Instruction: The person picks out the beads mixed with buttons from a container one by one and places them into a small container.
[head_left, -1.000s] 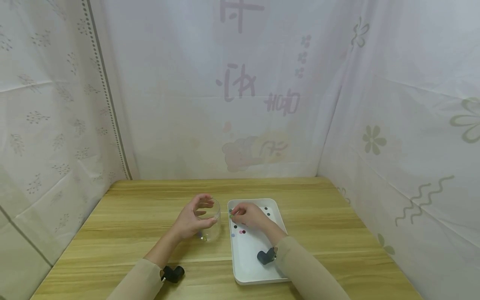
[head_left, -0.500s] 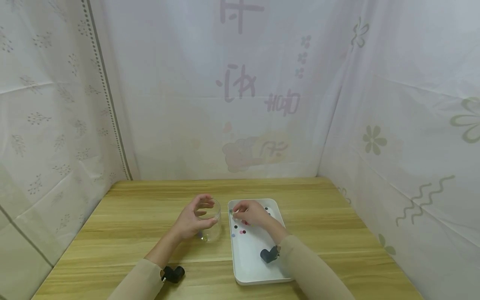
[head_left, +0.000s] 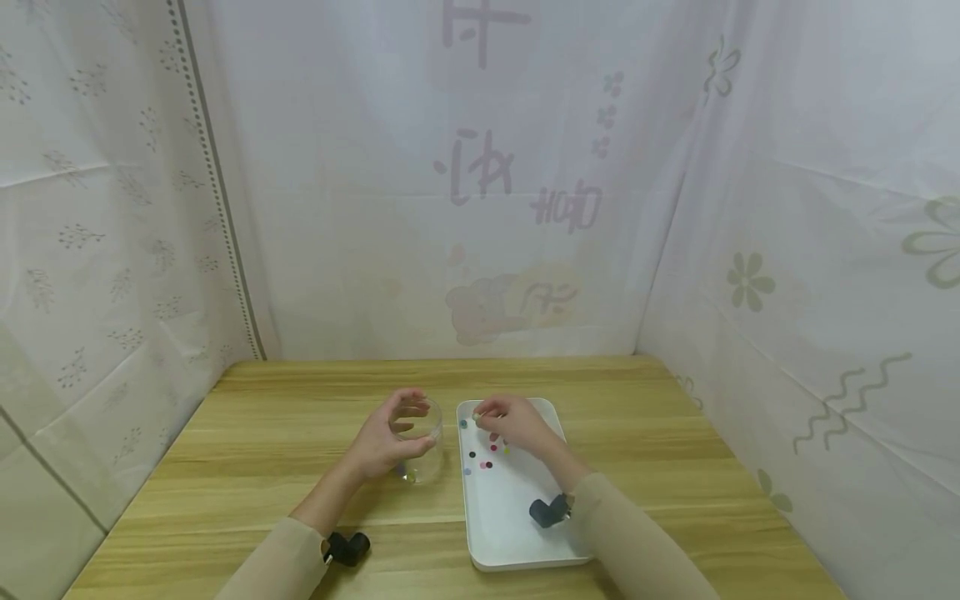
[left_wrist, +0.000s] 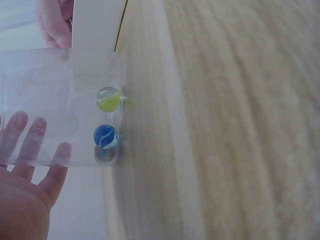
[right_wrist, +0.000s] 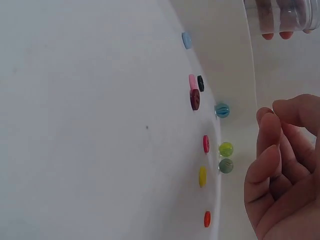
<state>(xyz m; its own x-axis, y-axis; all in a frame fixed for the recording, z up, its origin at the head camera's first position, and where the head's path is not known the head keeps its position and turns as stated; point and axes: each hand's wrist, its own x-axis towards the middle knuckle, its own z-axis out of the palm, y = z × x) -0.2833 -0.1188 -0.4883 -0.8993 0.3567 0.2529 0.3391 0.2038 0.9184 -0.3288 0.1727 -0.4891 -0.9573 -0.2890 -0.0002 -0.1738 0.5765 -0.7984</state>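
Observation:
My left hand [head_left: 384, 437] curls around a clear plastic jar [head_left: 427, 454] standing on the table. At the jar's bottom lie a yellow-green marble [left_wrist: 108, 99], a blue-and-white marble [left_wrist: 105, 136] and a greyish clear marble [left_wrist: 105, 153]. Over the far left part of a white tray [head_left: 495, 533], my right hand [head_left: 513, 422] pinches a small pale marble [head_left: 477, 416] between thumb and fingertips; in the right wrist view the fingers hide it. Along the tray's side are a blue-striped marble [right_wrist: 222, 110], a lime marble [right_wrist: 226, 149] and a grey-green marble [right_wrist: 226, 166].
Several buttons lie in the tray, among them a maroon button [right_wrist: 195, 99], a light-blue button [right_wrist: 186, 40], a yellow button [right_wrist: 202, 176] and a red button [right_wrist: 207, 219]. The wooden table [head_left: 300, 400] is enclosed by patterned curtains [head_left: 360, 208].
My right hand has drawn slightly up and to the right from the tray's left edge, the pale marble now showing at its fingertips. The left hand and jar stay put.

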